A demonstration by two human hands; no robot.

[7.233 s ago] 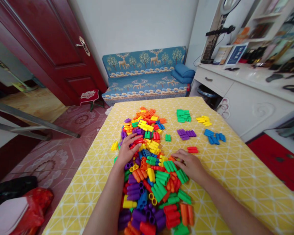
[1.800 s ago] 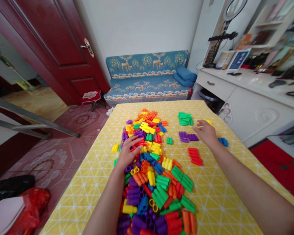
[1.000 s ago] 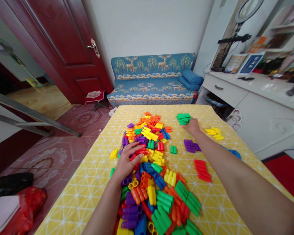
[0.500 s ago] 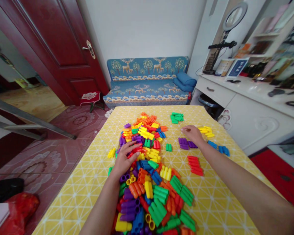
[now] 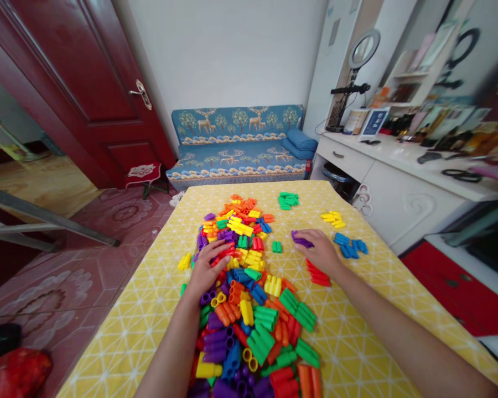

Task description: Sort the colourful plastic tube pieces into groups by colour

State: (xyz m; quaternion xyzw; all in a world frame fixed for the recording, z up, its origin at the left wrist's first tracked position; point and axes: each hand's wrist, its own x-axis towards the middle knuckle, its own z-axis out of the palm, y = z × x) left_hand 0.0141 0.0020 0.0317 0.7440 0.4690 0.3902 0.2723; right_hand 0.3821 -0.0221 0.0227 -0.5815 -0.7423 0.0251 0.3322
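A long heap of plastic bullet-shaped building blocks (image 5: pixel 265 318) in several colours runs down the table. My left hand (image 5: pixel 207 268) rests on the heap's left side, fingers apart, beside some red blocks (image 5: pixel 228 253); no block shows in its grasp. To the right, my right hand (image 5: pixel 321 253) is closed over a small group of purple blocks (image 5: pixel 302 239), its fingers partly covering them. Close below that hand lie red blocks (image 5: pixel 317 273) in a row. Blue blocks (image 5: pixel 351 246) and yellow blocks (image 5: pixel 333 219) form separate groups further right.
Green blocks (image 5: pixel 288 200) lie grouped near the far edge, and a small green block (image 5: pixel 276 246) sits between heap and right hand. The yellow patterned tablecloth (image 5: pixel 141 309) covers the table. Beyond are a blue sofa (image 5: pixel 232 149) and a white dresser (image 5: pixel 398 182).
My right hand has come down toward me onto the purple blocks. My left hand has hardly moved on the heap. The camera view has turned slightly right.
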